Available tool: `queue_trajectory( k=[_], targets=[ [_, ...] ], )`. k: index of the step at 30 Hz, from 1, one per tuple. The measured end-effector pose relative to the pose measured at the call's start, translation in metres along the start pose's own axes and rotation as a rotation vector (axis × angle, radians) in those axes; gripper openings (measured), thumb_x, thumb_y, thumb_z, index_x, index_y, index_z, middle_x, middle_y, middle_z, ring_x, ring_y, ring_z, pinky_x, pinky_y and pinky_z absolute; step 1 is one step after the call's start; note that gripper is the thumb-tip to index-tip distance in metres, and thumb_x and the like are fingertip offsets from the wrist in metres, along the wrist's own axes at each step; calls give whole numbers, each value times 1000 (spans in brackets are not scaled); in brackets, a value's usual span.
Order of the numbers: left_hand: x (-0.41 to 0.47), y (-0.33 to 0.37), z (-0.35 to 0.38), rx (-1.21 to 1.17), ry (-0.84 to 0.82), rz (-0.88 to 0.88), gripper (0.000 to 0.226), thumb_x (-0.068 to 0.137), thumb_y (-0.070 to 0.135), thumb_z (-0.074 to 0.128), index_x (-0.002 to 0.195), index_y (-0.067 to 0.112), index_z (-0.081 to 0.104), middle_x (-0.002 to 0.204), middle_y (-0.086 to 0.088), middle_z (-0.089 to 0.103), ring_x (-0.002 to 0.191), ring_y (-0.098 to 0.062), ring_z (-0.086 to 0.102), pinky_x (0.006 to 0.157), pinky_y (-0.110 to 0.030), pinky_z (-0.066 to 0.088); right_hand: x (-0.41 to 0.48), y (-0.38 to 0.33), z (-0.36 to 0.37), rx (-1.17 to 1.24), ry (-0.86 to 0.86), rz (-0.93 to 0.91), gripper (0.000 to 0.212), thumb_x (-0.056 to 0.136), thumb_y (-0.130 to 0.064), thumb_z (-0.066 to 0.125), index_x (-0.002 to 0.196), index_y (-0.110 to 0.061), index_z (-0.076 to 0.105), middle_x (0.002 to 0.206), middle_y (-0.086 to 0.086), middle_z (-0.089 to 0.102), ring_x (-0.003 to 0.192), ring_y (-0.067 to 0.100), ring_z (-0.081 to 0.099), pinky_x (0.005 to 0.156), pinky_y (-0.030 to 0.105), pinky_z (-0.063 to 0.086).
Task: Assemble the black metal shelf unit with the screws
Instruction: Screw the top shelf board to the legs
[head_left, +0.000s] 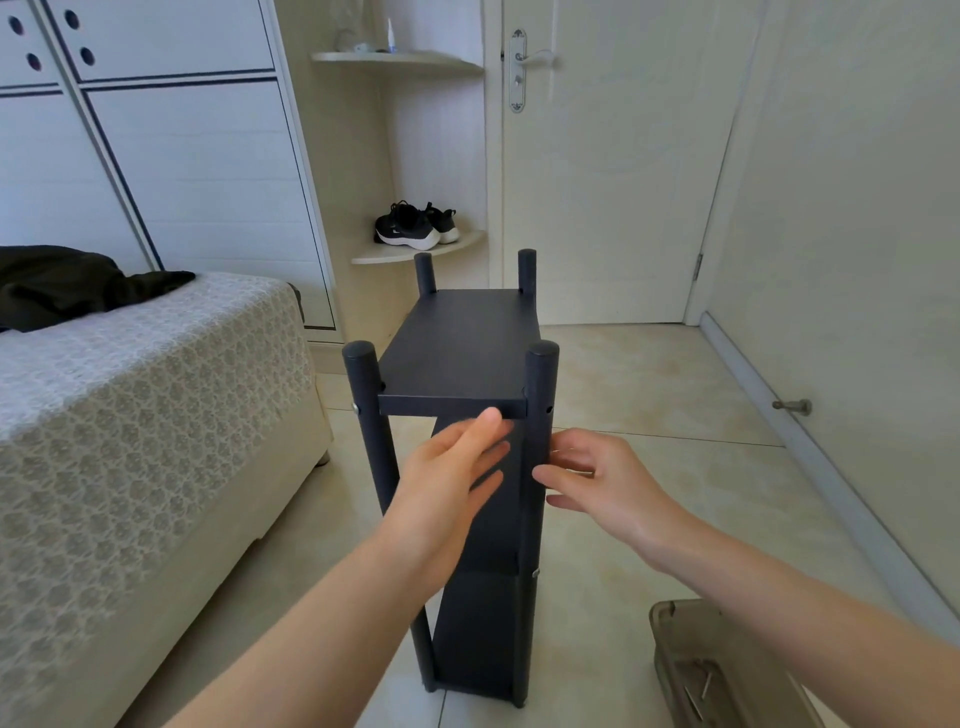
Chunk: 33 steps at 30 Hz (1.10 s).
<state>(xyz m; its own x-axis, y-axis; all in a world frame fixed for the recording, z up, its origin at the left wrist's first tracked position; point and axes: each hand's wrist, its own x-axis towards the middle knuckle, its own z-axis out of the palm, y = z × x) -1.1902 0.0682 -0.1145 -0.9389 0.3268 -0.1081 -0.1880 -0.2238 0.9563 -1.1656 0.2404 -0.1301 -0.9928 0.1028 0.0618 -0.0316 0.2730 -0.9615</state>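
The black metal shelf unit stands upright on the tiled floor, with four round posts and a top shelf; lower shelves show below it. A silver screw head sits on the near left post at the top shelf. My left hand reaches in front of the unit just under the top shelf's front edge, fingers straight and slightly blurred. My right hand is beside the near right post, fingers loosely spread, fingertips at the post. Neither hand holds anything I can see.
A bed with a patterned cover lies close on the left. A translucent plastic box with screws sits on the floor at the lower right. Behind are a closed door, a corner shelf with black shoes, and a doorstop.
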Motion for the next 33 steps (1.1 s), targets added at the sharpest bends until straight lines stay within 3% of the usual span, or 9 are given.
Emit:
queue_trajectory(
  k=[5, 8, 11, 17, 23, 27, 33],
  targets=[
    [13, 0, 7, -135, 81, 15, 49, 83, 45, 71, 108, 4, 63, 120, -4, 73, 116, -14, 67, 105, -34, 49, -3, -2, -2, 10, 1, 20, 12, 98, -23, 59, 101, -26, 71, 95, -7, 74, 93, 4, 70, 73, 19, 58],
    [16, 1, 9, -133, 60, 57, 47, 74, 45, 73, 95, 3, 64, 120, -14, 72, 115, -18, 68, 109, -38, 48, -5, -4, -4, -27, -7, 31, 19, 99, -24, 56, 114, -21, 68, 105, -5, 71, 100, 8, 68, 79, 22, 59],
    [18, 2, 10, -101, 30, 116, 54, 75, 41, 72, 102, -6, 71, 118, -21, 70, 113, -21, 69, 110, -40, 47, -8, -5, -2, -19, -7, 36, 21, 101, -21, 55, 118, -18, 66, 108, -4, 70, 103, 8, 67, 84, 25, 59],
    [23, -3, 12, -93, 26, 138, 39, 75, 39, 71, 92, 4, 73, 117, -19, 72, 112, -24, 70, 110, -42, 47, -9, -6, -4, -40, 6, 51, 28, 101, -28, 54, 126, -18, 63, 113, -1, 68, 106, 11, 66, 90, 30, 58],
    [22, -3, 12, -161, 13, 158, 49, 81, 34, 70, 105, -8, 69, 124, -31, 64, 116, -32, 67, 110, -44, 47, -10, -8, -3, -67, -7, 47, 27, 102, -28, 52, 125, -23, 65, 112, -5, 69, 107, 11, 66, 93, 32, 57],
    [20, -1, 13, -159, -61, 129, 20, 81, 34, 70, 70, 18, 76, 109, -19, 75, 110, -31, 71, 103, -42, 51, -11, -9, -2, -73, -15, 53, 29, 102, -29, 51, 128, -25, 64, 116, -8, 68, 109, 10, 65, 95, 35, 55],
    [21, -2, 13, -207, -94, 141, 18, 81, 36, 72, 80, 18, 77, 111, -13, 76, 111, -31, 71, 99, -44, 52, -11, -9, -3, -87, -11, 65, 31, 102, -30, 51, 130, -22, 62, 119, -7, 67, 111, 11, 65, 96, 37, 55]
  ],
)
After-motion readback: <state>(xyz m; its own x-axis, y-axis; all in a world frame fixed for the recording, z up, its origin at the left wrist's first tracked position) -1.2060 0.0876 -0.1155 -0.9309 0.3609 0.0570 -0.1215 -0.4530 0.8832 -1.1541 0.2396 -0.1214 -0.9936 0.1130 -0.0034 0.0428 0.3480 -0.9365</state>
